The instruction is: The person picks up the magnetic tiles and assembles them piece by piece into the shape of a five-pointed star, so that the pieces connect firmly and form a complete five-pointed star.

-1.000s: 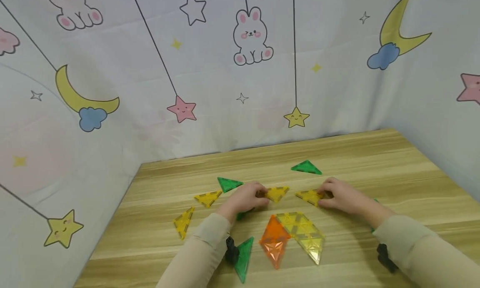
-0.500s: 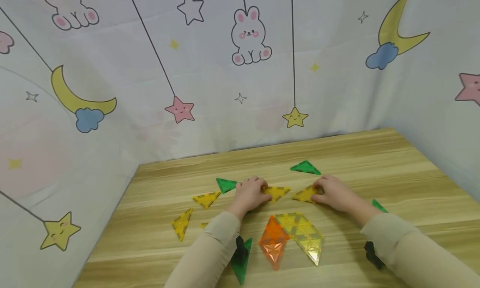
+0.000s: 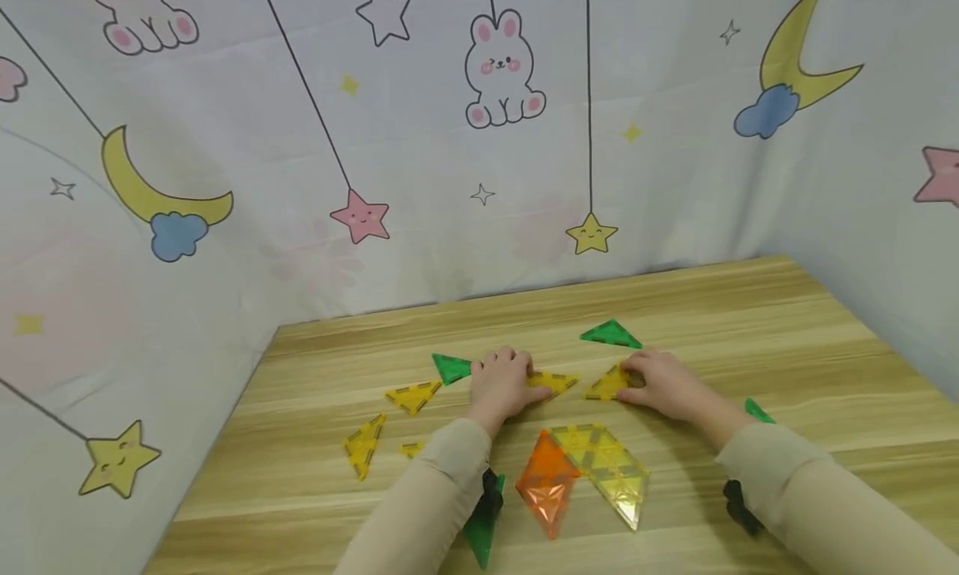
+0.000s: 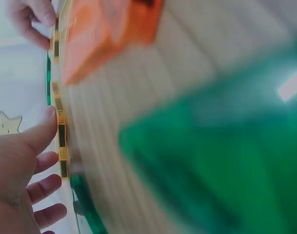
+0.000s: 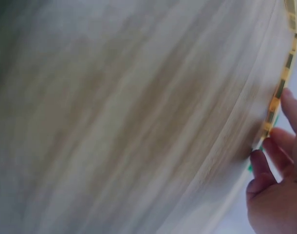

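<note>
My left hand point(image 3: 504, 385) lies over the left part of a yellow triangular magnetic tile point(image 3: 556, 382), pinching it between thumb and fingers. In the left wrist view, the thumb of that hand point(image 4: 14, 168) presses the tile's near edge point(image 4: 62, 134). To the right, my right hand point(image 3: 661, 384) pinches a second yellow triangular tile point(image 3: 608, 384) by its right side. A small gap separates the two tiles, both flat on the table. Nearer me lie joined yellow tiles point(image 3: 599, 454) touching a pair of orange triangular tiles point(image 3: 549, 482).
Green triangular tiles lie around: one behind point(image 3: 611, 334), one left of my left hand point(image 3: 451, 368), one by the left sleeve point(image 3: 483, 529), one near the right sleeve point(image 3: 758, 410). Loose yellow tiles point(image 3: 414, 397) sit at left. A printed curtain point(image 3: 419, 267) borders the wooden table point(image 3: 712, 309).
My right hand has moved left, turning its yellow tile and bringing it a little closer to the other. My left hand has shifted slightly right and farther over its tile.
</note>
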Demonstrator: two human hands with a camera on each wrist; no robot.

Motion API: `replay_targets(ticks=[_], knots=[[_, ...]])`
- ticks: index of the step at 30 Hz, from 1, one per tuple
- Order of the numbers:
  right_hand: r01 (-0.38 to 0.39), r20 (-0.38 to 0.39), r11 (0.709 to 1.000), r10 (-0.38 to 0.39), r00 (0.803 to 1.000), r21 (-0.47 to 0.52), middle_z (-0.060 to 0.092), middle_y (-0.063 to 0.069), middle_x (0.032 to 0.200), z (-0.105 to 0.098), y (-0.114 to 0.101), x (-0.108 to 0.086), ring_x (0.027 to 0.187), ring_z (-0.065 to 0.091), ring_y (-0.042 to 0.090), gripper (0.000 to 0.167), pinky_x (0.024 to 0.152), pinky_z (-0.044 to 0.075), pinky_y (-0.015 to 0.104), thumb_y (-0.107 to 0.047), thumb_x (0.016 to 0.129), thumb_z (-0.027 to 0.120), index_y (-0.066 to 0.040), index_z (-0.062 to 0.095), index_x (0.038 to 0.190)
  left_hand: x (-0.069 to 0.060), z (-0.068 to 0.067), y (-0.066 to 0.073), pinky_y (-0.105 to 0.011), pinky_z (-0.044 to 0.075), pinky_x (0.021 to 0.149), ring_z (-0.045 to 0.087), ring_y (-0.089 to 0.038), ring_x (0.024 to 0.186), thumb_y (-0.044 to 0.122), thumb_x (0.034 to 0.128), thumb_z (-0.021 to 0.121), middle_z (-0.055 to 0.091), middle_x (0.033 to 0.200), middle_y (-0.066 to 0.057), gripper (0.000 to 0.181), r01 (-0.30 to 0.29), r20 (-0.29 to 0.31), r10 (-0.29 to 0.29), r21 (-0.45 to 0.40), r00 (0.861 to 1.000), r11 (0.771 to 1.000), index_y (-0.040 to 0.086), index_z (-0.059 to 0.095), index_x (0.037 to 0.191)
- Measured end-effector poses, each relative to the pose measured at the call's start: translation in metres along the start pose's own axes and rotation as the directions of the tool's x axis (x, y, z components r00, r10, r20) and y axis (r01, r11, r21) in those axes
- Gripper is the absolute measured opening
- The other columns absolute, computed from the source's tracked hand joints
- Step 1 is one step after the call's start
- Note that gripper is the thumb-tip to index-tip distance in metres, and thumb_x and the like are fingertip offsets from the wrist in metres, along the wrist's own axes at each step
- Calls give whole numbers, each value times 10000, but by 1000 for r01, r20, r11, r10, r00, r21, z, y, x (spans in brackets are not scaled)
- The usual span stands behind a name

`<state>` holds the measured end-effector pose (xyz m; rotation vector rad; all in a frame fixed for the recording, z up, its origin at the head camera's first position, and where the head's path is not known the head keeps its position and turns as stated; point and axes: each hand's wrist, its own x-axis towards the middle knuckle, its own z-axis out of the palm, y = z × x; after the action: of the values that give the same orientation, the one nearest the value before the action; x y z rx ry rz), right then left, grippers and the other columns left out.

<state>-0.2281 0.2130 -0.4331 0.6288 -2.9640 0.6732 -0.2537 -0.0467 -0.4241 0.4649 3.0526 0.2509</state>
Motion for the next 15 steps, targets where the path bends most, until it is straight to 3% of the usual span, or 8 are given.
replay_targets(ticks=[9, 15], knots=[[23, 56, 1000, -22, 998, -8, 535, 260, 1218, -4, -4, 6, 1125, 484, 453, 504, 929, 370, 552, -285, 854, 690, 66, 584, 1200, 0, -3, -26, -425, 283, 800, 452, -227, 997, 535, 776, 680, 530, 1151, 50, 413, -80, 43, 84, -69, 996, 994, 270, 614, 1086], [86, 124, 996, -85, 989, -1, 494, 258, 1278, -3, -5, 15, 1168, 453, 452, 485, 951, 343, 568, -229, 887, 654, 50, 542, 1267, 0, -6, -31, -451, 263, 854, 413, -263, 1192, 407, 862, 655, 476, 1362, 62, 399, -175, 104, 188, -123, 977, 977, 291, 592, 1239]])
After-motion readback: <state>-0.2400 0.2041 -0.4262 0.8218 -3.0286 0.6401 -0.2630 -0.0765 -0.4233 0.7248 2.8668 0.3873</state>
